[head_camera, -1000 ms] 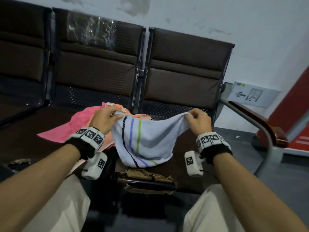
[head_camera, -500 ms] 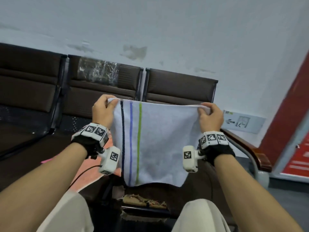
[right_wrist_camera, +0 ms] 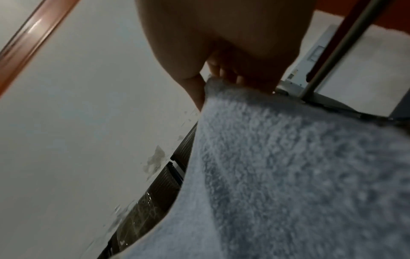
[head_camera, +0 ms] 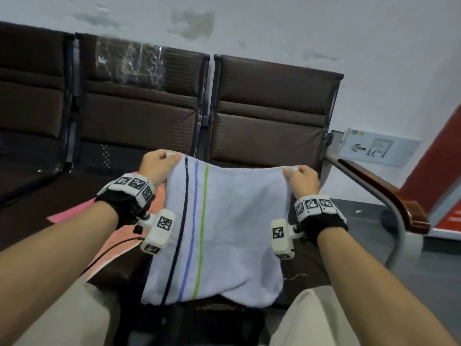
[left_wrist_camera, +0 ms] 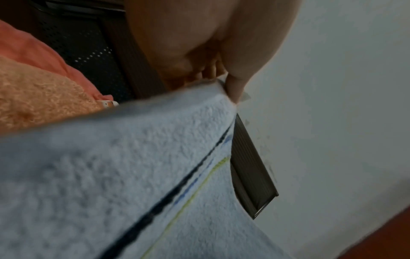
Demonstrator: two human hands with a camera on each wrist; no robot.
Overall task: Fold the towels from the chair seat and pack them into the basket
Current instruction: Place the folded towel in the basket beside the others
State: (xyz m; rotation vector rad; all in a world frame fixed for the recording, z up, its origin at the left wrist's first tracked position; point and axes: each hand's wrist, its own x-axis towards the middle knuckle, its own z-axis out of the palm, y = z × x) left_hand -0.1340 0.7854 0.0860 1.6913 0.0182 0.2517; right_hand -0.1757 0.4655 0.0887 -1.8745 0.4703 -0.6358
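Observation:
A white towel (head_camera: 232, 236) with black, blue and green stripes is stretched between my two hands over the brown chair seat (head_camera: 306, 270). My left hand (head_camera: 159, 166) pinches its far left corner and my right hand (head_camera: 299, 176) pinches its far right corner. The towel's near edge droops toward my knees. In the left wrist view the thumb (left_wrist_camera: 235, 87) presses on the towel (left_wrist_camera: 111, 175) corner. In the right wrist view curled fingers (right_wrist_camera: 224, 71) grip the towel (right_wrist_camera: 288, 175) edge. A pink towel (head_camera: 72, 213) and an orange towel (head_camera: 117, 245) lie on the seat at the left. No basket is in view.
A row of brown chair backs (head_camera: 269, 116) stands against the white wall. A metal and wood armrest (head_camera: 389, 203) curves at the right. A grey arrow sign (head_camera: 374, 148) hangs on the wall, beside a red panel (head_camera: 441, 156). My knees in beige trousers (head_camera: 311, 320) are below.
Both hands lifted the striped towel off the seat, spread it wide, then brought it lower and flatter over the seat. The head view tilted up and came back down.

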